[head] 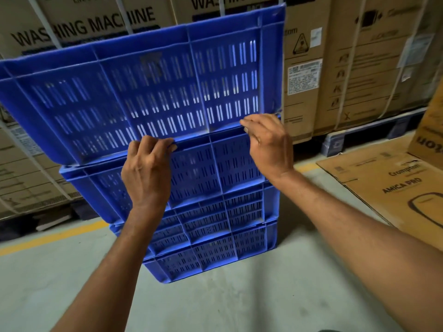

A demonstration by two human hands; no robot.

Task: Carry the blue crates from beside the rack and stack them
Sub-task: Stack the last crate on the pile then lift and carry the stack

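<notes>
Left hand (146, 174) and right hand (268, 146) curl their fingers over the lower rim of the top blue crate (143, 87), tilted atop the crate stack (206, 212) at centre. Grey concrete floor (72, 283) below; strapped washing-machine cartons (84, 25) at twelve o'clock, flattened cardboard (383, 188) at three.

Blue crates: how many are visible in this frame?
4. The top crate is tilted, held by the left hand and right hand; second, third and bottom stacked below. Others could be hidden behind.
</notes>
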